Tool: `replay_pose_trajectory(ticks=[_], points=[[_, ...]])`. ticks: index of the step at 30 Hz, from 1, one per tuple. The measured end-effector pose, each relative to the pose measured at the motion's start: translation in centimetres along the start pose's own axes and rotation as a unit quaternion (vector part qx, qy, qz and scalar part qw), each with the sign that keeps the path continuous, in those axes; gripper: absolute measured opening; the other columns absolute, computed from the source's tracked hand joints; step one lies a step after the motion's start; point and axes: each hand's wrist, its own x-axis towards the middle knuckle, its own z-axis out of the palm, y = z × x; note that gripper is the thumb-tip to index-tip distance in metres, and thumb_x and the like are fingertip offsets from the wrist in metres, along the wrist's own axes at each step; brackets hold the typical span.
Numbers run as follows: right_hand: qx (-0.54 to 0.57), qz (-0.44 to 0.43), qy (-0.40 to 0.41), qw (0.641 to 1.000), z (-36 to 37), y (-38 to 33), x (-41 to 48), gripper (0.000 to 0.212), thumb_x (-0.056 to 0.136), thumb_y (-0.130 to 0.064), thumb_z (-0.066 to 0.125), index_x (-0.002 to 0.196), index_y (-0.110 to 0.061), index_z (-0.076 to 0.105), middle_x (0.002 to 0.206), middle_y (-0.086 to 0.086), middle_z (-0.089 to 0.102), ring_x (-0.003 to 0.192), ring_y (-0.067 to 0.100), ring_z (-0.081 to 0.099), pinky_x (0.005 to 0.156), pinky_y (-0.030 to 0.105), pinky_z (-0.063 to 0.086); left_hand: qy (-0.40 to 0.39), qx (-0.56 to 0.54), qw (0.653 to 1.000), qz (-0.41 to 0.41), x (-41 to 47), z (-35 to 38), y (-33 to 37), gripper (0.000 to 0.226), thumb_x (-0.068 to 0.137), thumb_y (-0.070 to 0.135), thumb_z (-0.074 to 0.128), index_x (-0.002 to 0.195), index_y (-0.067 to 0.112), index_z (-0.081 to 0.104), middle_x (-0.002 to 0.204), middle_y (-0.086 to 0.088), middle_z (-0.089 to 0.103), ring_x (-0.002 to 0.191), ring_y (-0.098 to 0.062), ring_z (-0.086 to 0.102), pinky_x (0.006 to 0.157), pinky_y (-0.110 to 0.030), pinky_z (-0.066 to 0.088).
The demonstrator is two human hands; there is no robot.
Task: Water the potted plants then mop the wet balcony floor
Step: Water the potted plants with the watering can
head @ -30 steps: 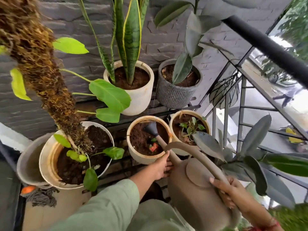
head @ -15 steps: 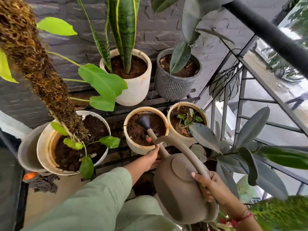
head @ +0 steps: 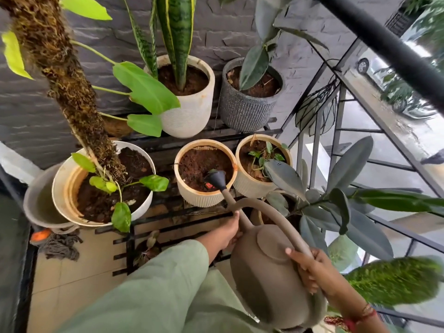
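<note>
A taupe watering can (head: 271, 272) is tilted forward, its dark rose over the soil of the small cream pot (head: 204, 191) in the middle of the lower shelf. My right hand (head: 312, 267) grips the can's arched handle. My left hand (head: 228, 233) holds the base of the spout. Beside that pot stands a second small cream pot (head: 249, 186) with a seedling. At the left is a large white pot (head: 144, 207) with a moss pole. On the upper shelf stand a snake-plant pot (head: 189, 114) and a grey ribbed pot (head: 242, 111).
A black metal plant rack (head: 168, 224) holds the pots against a grey stone wall. A string mop head (head: 60, 246) lies on the beige floor tiles at the left, by a grey bucket (head: 38, 205). The balcony railing (head: 389, 49) and a rubber plant (head: 336, 207) crowd the right.
The view has tilted down and the pots sit higher in frame. The can's rose has drawn back from the pot's middle towards its near rim. Both hands keep their grip.
</note>
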Motion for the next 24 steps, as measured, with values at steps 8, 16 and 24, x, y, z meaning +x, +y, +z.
replay_pose_trajectory(ticks=[8,16,24], points=[[-0.044,-0.005,-0.003,0.999,-0.5,-1.1,0.0,0.050,0.070,-0.037,0.074,0.038,-0.017,0.041,0.036,0.005,0.031,0.027,0.013,0.026,0.032,0.016,0.023,-0.020,-0.012,0.999,-0.025,0.1,0.8,0.8,0.067,0.093,0.066,0.025,0.119,0.013,0.057,0.110,-0.010,0.066,0.102,-0.025,0.061,0.094,-0.037,0.047],[-0.055,-0.018,-0.046,0.997,2.6,-3.4,3.9,0.060,0.043,-0.063,0.082,0.040,-0.018,0.044,0.036,0.003,0.033,0.027,0.013,0.027,0.033,0.017,0.024,-0.005,-0.024,0.999,-0.030,2.0,-4.3,2.0,0.078,0.090,0.071,0.023,0.145,0.018,0.036,0.137,-0.011,0.052,0.126,-0.028,0.050,0.107,-0.043,0.040],[-0.024,-0.025,-0.042,0.999,6.2,-6.1,7.9,0.049,0.082,-0.029,0.066,0.045,-0.015,0.037,0.036,0.002,0.030,0.026,0.013,0.024,0.032,0.016,0.023,0.050,-0.046,0.998,-0.006,2.6,-7.8,6.6,0.075,0.093,0.066,0.022,0.145,0.014,0.037,0.144,-0.012,0.045,0.130,-0.029,0.044,0.112,-0.043,0.033]])
